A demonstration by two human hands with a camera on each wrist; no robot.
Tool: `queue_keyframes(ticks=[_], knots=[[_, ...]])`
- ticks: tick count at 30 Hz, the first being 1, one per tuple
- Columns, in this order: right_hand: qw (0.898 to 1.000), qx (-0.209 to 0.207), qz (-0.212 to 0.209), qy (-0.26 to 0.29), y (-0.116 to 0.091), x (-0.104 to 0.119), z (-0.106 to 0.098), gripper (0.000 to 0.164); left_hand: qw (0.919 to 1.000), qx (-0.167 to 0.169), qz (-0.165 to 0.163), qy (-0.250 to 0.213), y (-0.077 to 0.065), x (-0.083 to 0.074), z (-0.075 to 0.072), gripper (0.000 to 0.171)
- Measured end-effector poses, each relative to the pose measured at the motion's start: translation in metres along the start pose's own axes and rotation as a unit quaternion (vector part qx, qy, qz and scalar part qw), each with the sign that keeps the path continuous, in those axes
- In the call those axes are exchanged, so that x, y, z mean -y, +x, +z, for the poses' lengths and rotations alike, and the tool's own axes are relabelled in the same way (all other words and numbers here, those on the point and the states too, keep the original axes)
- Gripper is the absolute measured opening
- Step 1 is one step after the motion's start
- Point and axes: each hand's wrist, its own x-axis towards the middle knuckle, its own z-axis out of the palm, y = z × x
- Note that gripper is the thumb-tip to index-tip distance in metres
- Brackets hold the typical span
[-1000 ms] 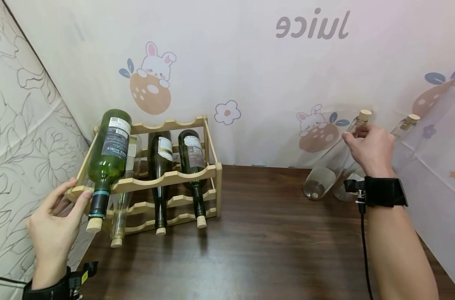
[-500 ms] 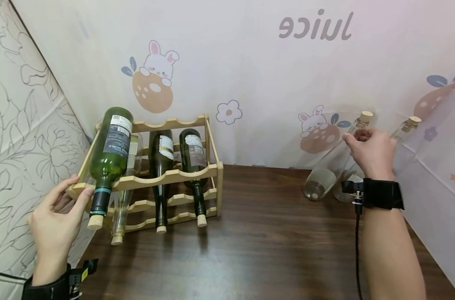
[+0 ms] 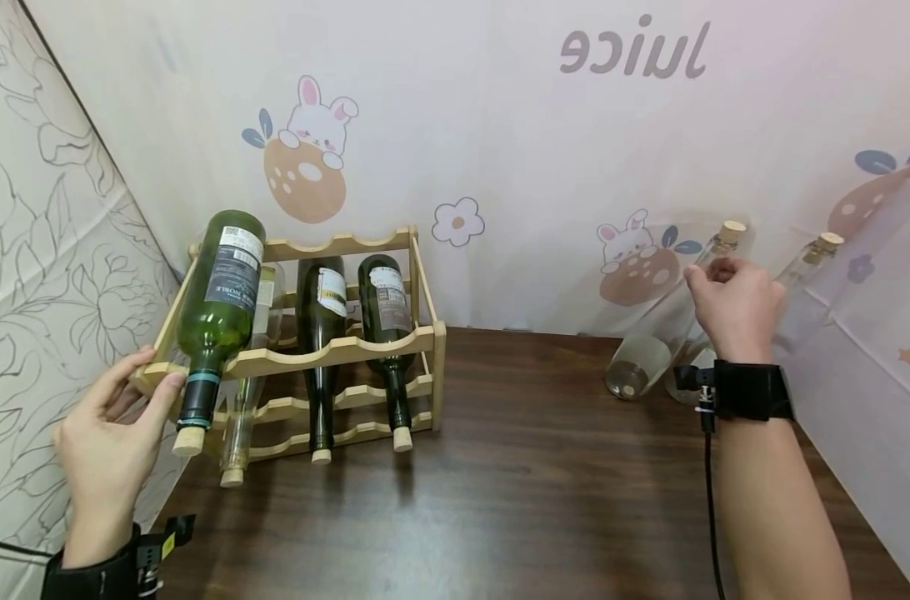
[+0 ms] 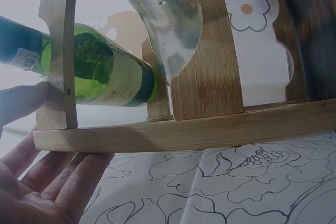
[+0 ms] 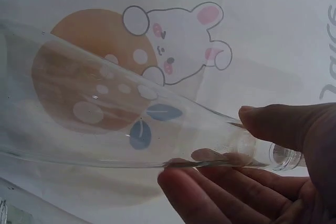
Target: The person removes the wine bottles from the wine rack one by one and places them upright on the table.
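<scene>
My left hand grips the front left corner of a wooden wine rack, thumb in front and fingers under the side rail in the left wrist view. Right beside the thumb, a green bottle lies on the rack's top tier, its corked neck pointing toward me. My right hand holds a clear glass bottle by the neck, thumb on one side and fingers on the other in the right wrist view. That bottle leans to the right, its cork showing above the hand.
Lower in the rack lie a clear bottle and two dark green bottles, one in the middle and one at right. Another corked clear bottle leans behind my right hand. A patterned cloth wall backs the brown table.
My right wrist and forearm have shifted slightly left, while the hand stays at the clear bottle's neck. The left hand and rack look the same.
</scene>
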Motion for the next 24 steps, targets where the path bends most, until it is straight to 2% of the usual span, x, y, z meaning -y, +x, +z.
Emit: queue_keyframes(ticks=[2,6,9,12,14,16,19,21,24], knots=[[1.0,0.002,0.002,0.002,0.0,0.002,0.0,0.064,1.0,0.0,-0.002,-0.003,0.0,-0.001,0.0,0.044],[1.0,0.01,0.017,0.014,-0.005,0.004,-0.002,0.083,1.0,0.001,-0.001,-0.008,0.0,-0.001,0.0,0.044],[0.999,-0.028,0.008,0.034,-0.017,0.009,-0.002,0.087,1.0,0.002,-0.001,-0.008,0.001,-0.002,0.0,0.044],[0.991,-0.109,-0.051,0.06,-0.034,0.018,-0.001,0.081,1.0,0.001,-0.001,-0.005,0.001,-0.002,0.0,0.044],[0.978,-0.162,-0.108,0.078,-0.047,0.026,0.002,0.075,1.0,0.001,-0.003,-0.008,0.001,-0.002,0.0,0.045],[0.963,-0.193,-0.164,0.098,-0.059,0.038,0.005,0.071,0.9999,0.002,-0.006,-0.012,0.002,-0.001,0.001,0.045],[0.941,-0.203,-0.239,0.124,-0.076,0.059,0.012,0.066,0.9998,0.002,-0.011,-0.018,0.002,-0.001,0.001,0.045],[0.931,-0.185,-0.279,0.145,-0.087,0.074,0.02,0.067,0.9998,0.0,-0.012,-0.018,0.002,0.0,0.001,0.045],[0.921,-0.146,-0.326,0.157,-0.102,0.09,0.034,0.072,0.9999,-0.001,-0.009,-0.011,0.001,0.0,0.0,0.044]])
